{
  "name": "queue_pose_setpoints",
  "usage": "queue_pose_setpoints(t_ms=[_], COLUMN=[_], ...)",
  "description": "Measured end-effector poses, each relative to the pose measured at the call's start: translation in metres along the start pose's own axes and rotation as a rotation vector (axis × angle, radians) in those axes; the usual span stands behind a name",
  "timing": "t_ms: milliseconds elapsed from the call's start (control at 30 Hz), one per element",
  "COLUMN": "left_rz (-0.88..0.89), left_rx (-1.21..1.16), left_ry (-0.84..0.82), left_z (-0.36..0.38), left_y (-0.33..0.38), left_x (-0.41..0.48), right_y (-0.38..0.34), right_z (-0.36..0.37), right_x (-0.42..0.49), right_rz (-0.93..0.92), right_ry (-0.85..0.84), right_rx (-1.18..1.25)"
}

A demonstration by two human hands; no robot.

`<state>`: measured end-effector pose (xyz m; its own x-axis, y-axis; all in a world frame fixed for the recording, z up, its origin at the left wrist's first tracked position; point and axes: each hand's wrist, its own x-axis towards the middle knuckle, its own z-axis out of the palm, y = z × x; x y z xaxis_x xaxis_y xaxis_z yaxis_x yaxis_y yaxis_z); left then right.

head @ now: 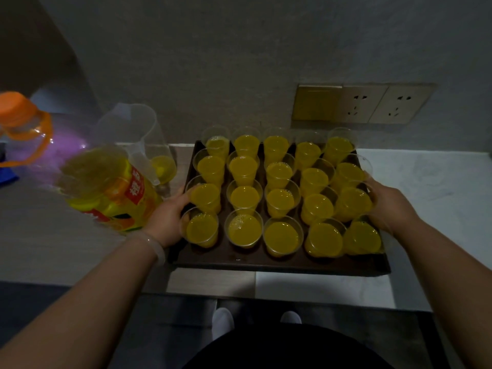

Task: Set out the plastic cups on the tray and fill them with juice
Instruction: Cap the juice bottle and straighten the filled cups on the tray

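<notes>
View: single head-worn wide-angle, edges bend a bit
Facing: forward and steeply down onto the tray [279, 265] on the counter [53, 249], wall [213, 62] up top
Nearness: close, tray fills mid-frame, both forearms [106, 288] run in from the bottom corners
Bottom edge: shoes [223, 322] on the floor [173, 331]

The room is dim. A grey wall [239, 49] carries two sockets [383, 103] above a pale counter [426, 182]. The floor [173, 328] is dark.

A gold switch plate [316, 102] and two sockets [363, 103] sit side by side on the grey wall [239, 62] above the pale surface [426, 177]. A clear, orange-capped jug [24, 123] stands far left. White shoes [223, 322] show on the floor [159, 328].
</notes>
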<state>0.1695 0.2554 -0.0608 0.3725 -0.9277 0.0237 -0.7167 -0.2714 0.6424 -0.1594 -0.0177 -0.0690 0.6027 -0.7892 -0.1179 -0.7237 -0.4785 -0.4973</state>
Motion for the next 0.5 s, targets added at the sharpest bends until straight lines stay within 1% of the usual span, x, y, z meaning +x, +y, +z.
queue_pose_setpoints(t_ms=[167, 500], left_rz=[-0.032, 0.023], left_rx=[0.027, -0.014], left_ry=[-0.001, 0.03], left_z=[0.0021, 0.0047], left_y=[-0.0043, -0.0055], left_x=[-0.0009, 0.0001], right_y=[0.003, 0.005], right_z=[0.0009, -0.002], right_x=[0.001, -0.0011], right_rz=[-0.008, -0.029], right_ry=[0.013, 0.021], right_rx=[0.016, 0.015])
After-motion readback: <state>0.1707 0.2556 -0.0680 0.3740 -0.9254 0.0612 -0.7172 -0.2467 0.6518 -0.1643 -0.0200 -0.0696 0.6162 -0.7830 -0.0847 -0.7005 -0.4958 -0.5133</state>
